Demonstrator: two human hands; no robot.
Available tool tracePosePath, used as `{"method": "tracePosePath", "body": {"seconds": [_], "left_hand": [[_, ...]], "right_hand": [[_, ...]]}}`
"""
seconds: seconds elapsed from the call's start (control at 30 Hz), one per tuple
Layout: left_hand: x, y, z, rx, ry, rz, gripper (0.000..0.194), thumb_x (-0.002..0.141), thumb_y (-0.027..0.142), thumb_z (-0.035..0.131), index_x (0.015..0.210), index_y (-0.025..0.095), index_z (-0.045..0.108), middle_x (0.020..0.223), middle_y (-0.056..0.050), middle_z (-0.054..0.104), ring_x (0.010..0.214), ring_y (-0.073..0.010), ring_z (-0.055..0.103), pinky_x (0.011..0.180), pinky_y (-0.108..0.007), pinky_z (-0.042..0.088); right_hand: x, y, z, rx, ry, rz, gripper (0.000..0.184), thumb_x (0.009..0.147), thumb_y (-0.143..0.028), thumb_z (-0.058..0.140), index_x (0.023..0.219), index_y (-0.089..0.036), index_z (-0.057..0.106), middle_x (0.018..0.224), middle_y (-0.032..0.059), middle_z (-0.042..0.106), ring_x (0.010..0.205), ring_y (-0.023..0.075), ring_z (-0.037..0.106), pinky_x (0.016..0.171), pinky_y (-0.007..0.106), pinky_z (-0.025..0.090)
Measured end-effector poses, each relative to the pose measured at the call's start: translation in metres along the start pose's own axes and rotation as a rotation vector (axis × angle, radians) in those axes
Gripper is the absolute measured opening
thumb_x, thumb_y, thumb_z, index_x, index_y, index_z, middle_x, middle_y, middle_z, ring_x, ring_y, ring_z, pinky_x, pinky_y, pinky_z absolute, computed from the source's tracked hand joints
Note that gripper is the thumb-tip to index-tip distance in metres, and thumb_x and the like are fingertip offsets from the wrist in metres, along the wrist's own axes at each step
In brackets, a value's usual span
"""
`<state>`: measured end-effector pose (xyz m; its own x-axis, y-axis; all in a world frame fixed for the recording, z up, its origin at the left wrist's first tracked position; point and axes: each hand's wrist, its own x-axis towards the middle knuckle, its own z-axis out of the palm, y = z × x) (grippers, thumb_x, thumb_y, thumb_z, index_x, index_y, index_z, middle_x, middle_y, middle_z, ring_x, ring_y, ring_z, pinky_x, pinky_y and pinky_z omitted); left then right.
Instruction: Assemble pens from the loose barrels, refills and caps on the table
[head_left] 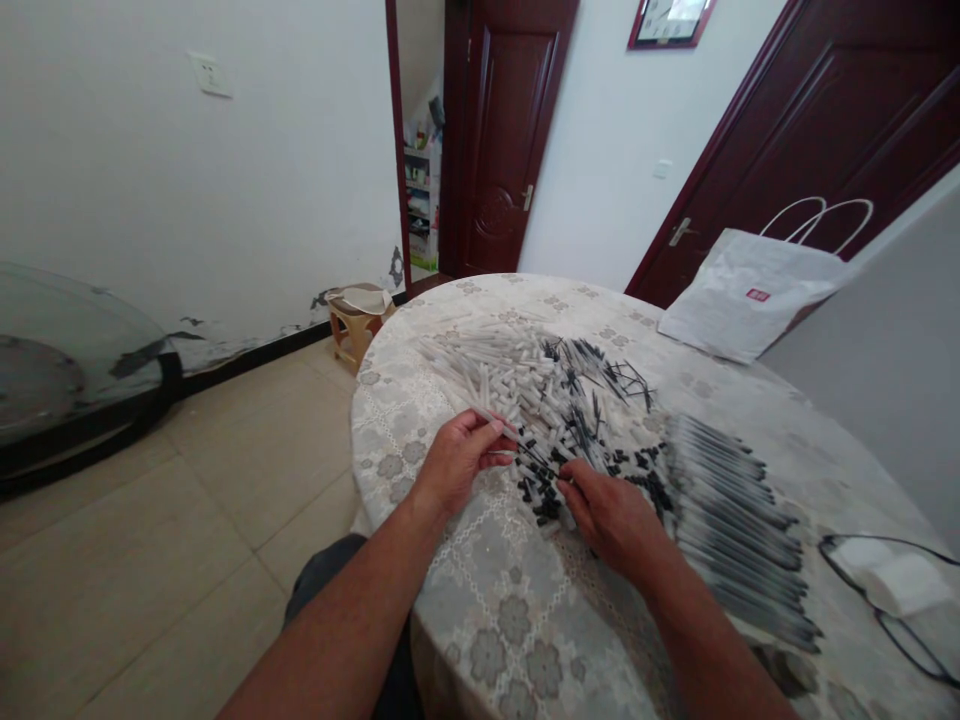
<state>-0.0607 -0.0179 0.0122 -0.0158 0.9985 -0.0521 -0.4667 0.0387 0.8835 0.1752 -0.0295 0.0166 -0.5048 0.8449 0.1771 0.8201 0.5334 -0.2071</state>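
Note:
My left hand (463, 455) pinches a slim, translucent white tube (507, 431) above the heap. My right hand (611, 510) is closed on a thin black rod (538, 459) that points toward the tube's end; whether its tip is inside the tube I cannot tell. Under and beyond my hands lies a pile of loose white tubes (517, 375). To its right are thin dark rods (581, 425), and small black caps (536, 490) are scattered between my hands. Stacked in rows by my right forearm are many grey translucent sticks with dark ends (727, 520).
A round table with a flowered cloth (517, 640) holds everything. Eyeglasses (877, 605) lie by white tissue (904, 580) at right, and a white paper bag (750, 295) stands at the back right. A yellow stool (349, 330) and a glass-topped piece (75, 370) are at left.

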Motion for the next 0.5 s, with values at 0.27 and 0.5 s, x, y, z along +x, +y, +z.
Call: {"method": "tracePosePath", "body": {"seconds": [0.27, 0.5], "left_hand": [[-0.001, 0.001, -0.002, 0.002, -0.048, -0.05, 0.027, 0.082, 0.035, 0.077, 0.093, 0.014, 0.064, 0.1, -0.012, 0.074, 0.084, -0.0232, 0.075, 0.066, -0.03, 0.061], [-0.009, 0.0, 0.005, 0.049, -0.236, -0.195, 0.028, 0.078, 0.031, 0.082, 0.096, 0.013, 0.071, 0.082, -0.007, 0.073, 0.071, -0.0171, 0.071, 0.066, -0.028, 0.059]], "right_hand": [[0.0, -0.003, 0.0, 0.178, 0.121, 0.001, 0.023, 0.103, -0.029, 0.04, 0.109, -0.022, 0.062, 0.093, 0.0064, 0.074, 0.078, 0.0203, 0.072, 0.07, 0.028, 0.048], [-0.003, -0.018, -0.006, 0.573, 0.164, -0.009, 0.028, 0.102, -0.026, 0.046, 0.126, -0.023, 0.059, 0.092, 0.0039, 0.073, 0.08, 0.017, 0.069, 0.075, 0.028, 0.051]]}}
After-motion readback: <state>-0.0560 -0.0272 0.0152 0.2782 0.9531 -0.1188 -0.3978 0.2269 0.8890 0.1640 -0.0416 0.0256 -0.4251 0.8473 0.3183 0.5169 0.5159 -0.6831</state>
